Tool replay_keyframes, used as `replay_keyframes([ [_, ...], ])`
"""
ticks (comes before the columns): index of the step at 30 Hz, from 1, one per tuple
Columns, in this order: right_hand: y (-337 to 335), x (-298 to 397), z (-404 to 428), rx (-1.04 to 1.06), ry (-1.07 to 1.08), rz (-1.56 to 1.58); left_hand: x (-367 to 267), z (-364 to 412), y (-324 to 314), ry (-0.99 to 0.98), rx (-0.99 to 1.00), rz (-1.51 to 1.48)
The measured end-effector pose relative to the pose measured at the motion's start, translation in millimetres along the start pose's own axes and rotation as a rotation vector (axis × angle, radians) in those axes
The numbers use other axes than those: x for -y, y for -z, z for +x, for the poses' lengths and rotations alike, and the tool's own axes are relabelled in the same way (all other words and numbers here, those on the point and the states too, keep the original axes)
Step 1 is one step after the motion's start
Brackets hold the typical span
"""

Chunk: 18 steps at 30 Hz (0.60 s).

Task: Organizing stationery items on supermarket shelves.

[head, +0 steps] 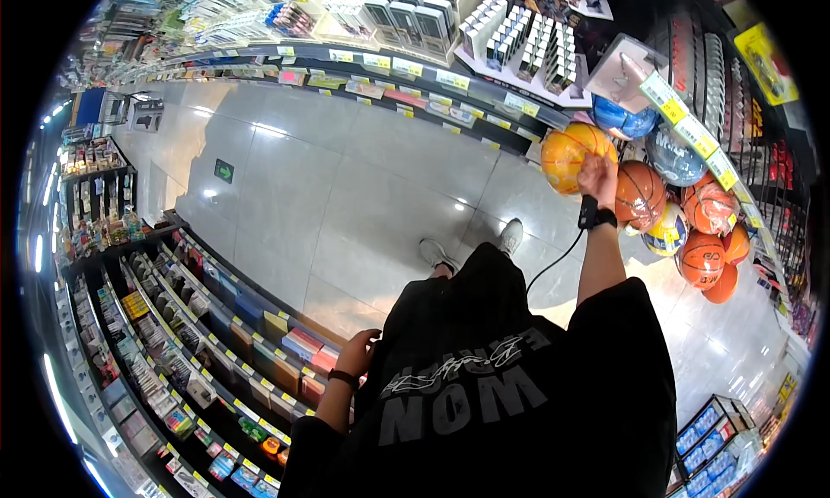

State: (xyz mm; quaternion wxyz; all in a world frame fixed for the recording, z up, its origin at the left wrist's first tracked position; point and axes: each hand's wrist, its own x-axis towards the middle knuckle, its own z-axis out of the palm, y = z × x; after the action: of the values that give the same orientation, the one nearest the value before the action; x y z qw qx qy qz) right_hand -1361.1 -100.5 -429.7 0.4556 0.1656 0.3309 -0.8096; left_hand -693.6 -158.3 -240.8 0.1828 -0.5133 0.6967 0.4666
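Observation:
My right hand [598,177] is against the near side of a plastic-wrapped yellow-orange ball [570,153]; whether its fingers grip the ball or its wrapping cannot be told. Just beyond the wrist, which wears a black band and a device with a cable, is an orange basketball [639,196]. A blue ball [624,118] and a dark grey-blue ball [675,154] lie farther back. More wrapped balls, among them a yellow-and-blue ball [666,231] and an orange basketball [700,260], cluster to the right. My left hand [358,352] hangs beside my black shirt, holding nothing visible, fingers loosely bent.
A long shelf unit [214,342] with small packaged goods curves along the lower left. Another shelf with price tags [408,67] runs across the top, and a rack edge [700,138] bends down the right. Grey floor tiles [363,174] lie between them. Water-bottle packs [710,436] stand lower right.

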Motion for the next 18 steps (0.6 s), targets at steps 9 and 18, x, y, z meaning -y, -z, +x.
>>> replay_keyframes([
  [9,-15.2,-11.4,-2.1,-0.191,-0.013,-0.529,-23.8,27.3,-12.0,-0.006,-0.108,-0.013],
  [18,-7.5,-10.9,1.0,-0.083,0.196,-1.395,10.4,72.3,-58.5,0.096,-0.124,-0.414],
])
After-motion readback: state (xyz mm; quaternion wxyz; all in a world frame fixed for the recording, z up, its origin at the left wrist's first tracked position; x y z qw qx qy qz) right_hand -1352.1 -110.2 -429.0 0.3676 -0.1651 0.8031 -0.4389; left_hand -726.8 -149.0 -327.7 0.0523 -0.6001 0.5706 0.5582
